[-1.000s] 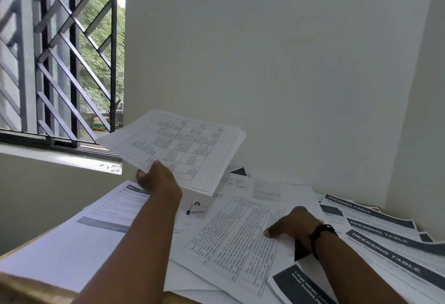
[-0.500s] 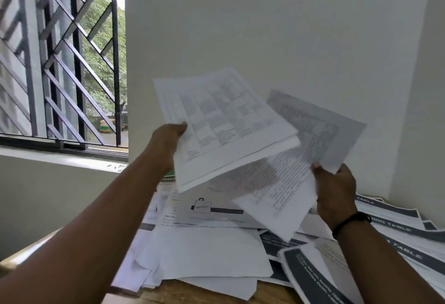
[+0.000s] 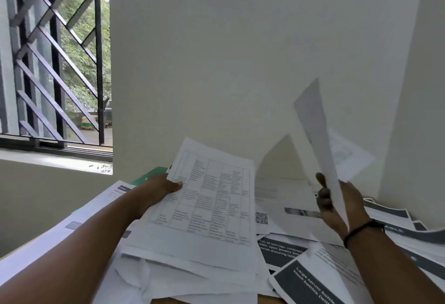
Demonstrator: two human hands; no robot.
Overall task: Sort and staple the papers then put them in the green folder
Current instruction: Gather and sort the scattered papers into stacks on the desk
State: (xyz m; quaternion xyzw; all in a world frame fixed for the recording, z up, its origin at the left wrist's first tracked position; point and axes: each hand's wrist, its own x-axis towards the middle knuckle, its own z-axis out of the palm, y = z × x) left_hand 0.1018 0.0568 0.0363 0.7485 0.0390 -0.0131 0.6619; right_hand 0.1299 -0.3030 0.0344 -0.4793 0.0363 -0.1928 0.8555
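Observation:
My left hand (image 3: 160, 189) grips the left edge of a small stack of sheets printed with a table (image 3: 209, 205), held low over the paper pile. My right hand (image 3: 337, 201) pinches a single white sheet (image 3: 317, 140) that stands nearly upright, seen edge-on and blurred. A corner of the green folder (image 3: 151, 175) shows just behind my left hand, mostly covered by papers. No stapler is in view.
Many loose papers (image 3: 293, 210) cover the wooden table, several with dark header bands (image 3: 303, 284) at the front right. A white wall corner closes the back and right. A barred window (image 3: 55, 63) with a sill lies at the left.
Both hands have dropped lower. The tabled stack in my left hand came down toward the pile, and the sheet in my right hand swung from lying slanted to standing nearly upright at the right.

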